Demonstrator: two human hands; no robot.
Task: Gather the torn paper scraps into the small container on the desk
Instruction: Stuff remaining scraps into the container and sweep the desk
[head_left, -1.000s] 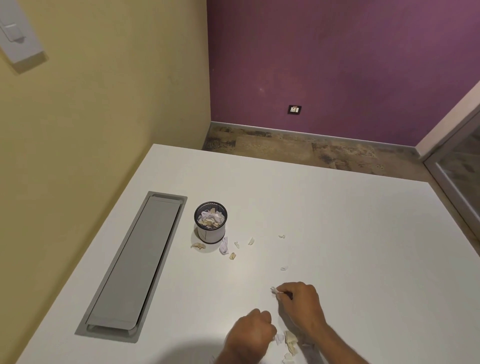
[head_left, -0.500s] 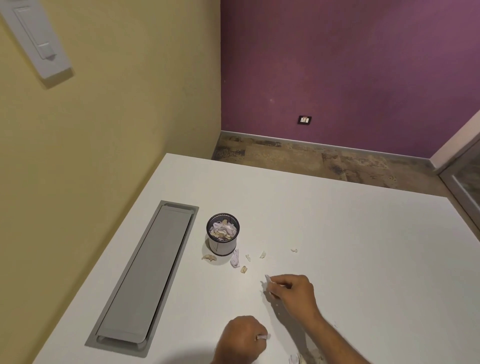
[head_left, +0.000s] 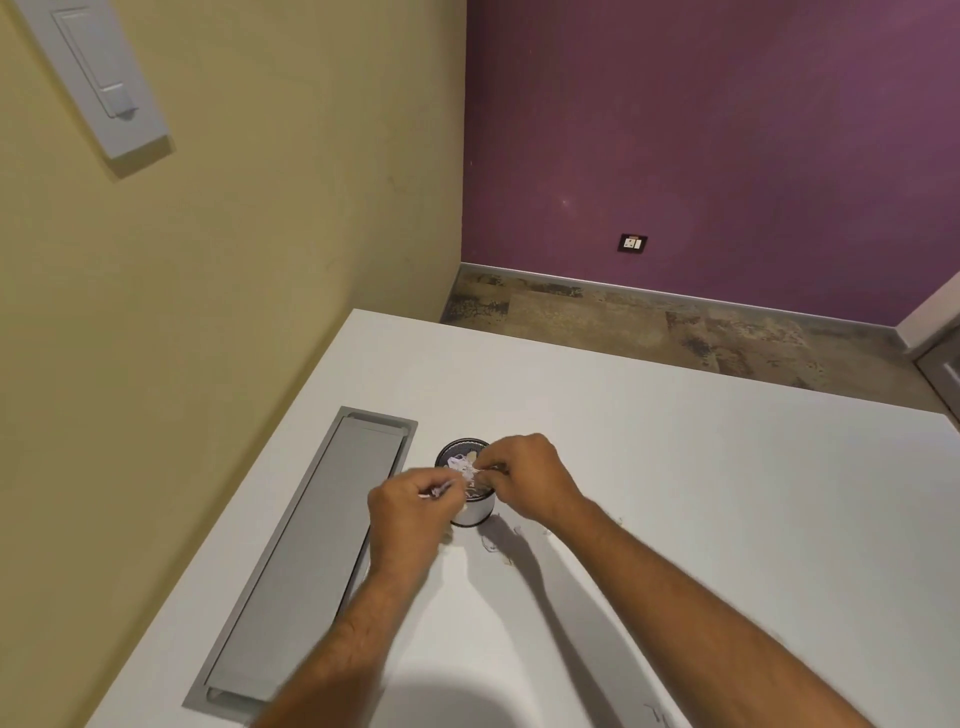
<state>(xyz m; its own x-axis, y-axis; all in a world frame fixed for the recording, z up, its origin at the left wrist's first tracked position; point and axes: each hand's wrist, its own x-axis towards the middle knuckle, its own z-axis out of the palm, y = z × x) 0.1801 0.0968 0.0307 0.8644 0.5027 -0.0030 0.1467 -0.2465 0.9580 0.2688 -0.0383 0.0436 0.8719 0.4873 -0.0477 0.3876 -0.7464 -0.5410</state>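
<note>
A small round container with a dark rim and white wall stands on the white desk, and paper scraps fill its top. My right hand hovers over its rim, fingers pinched on a white paper scrap above the opening. My left hand is just left of the container, closed on another thin white scrap. A few small scraps lie on the desk right of the container's base, partly in my arm's shadow.
A long grey cable-tray lid is set into the desk left of the container. A yellow wall runs along the desk's left side. The desk's far edge meets bare floor below a purple wall.
Both hands have moved up from the near part of the desk to the container, each carrying a scrap. The camera has tilted, so the container sits lower in view.
</note>
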